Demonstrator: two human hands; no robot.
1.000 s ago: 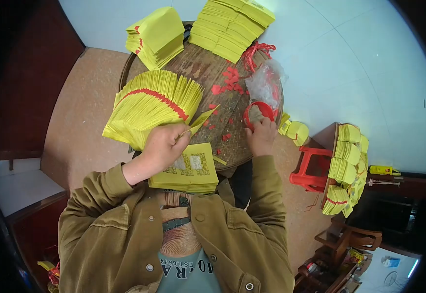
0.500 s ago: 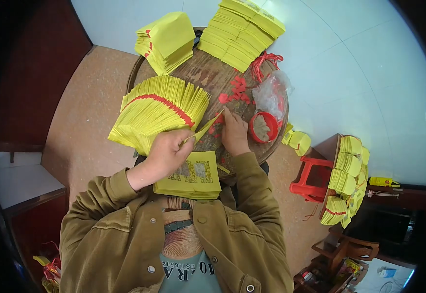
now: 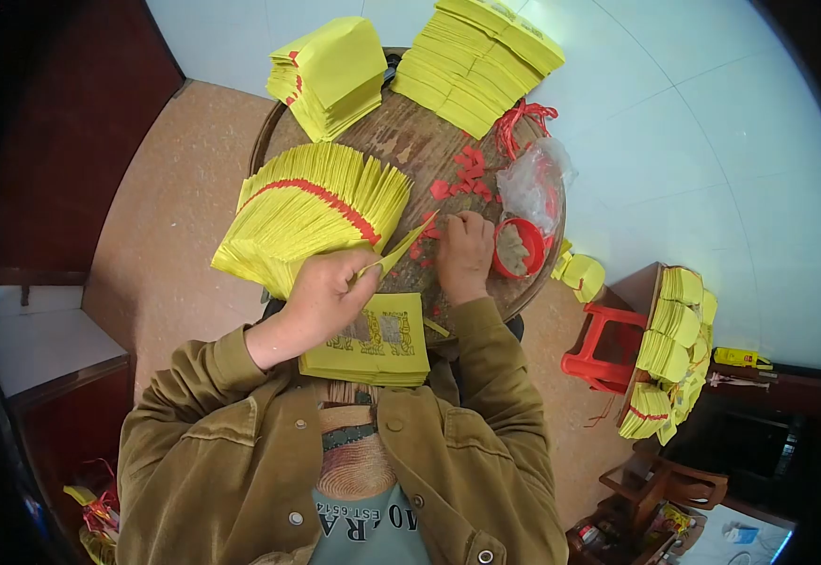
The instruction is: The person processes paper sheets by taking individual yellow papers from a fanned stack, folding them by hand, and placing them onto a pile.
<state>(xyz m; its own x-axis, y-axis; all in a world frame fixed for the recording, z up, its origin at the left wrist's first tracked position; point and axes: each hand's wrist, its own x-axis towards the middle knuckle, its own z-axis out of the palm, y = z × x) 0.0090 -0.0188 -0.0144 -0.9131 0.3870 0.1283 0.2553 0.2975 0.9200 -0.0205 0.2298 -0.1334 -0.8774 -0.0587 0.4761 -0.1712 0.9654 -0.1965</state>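
Observation:
My left hand (image 3: pixel 328 294) is closed on a folded yellow paper sheet (image 3: pixel 399 250), pinching it near its lower end while the pointed tip sticks up to the right. My right hand (image 3: pixel 466 256) is just right of that tip, apart from it, fingers curled down over the tabletop; what they hold, if anything, is hidden. Small red paper pieces (image 3: pixel 468 172) lie scattered beyond it. Close on its right stands a red bowl (image 3: pixel 543 256) holding a greyish paste. Left of my hands a fanned stack of yellow paper (image 3: pixel 312 212) carries a red band.
Below my hands lies a printed yellow paper stack (image 3: pixel 380 344). Two more yellow stacks (image 3: pixel 340 71) (image 3: pixel 478 61) stand at the round wooden table's (image 3: pixel 387 122) far edge. A plastic bag (image 3: pixel 531 184) and red strings (image 3: pixel 523 122) lie on the right. A red stool (image 3: pixel 604 347) stands beyond.
My right hand has moved away from the tip of the folded sheet, rightward toward the red bowl. My left hand still holds the sheet. The view has shifted slightly.

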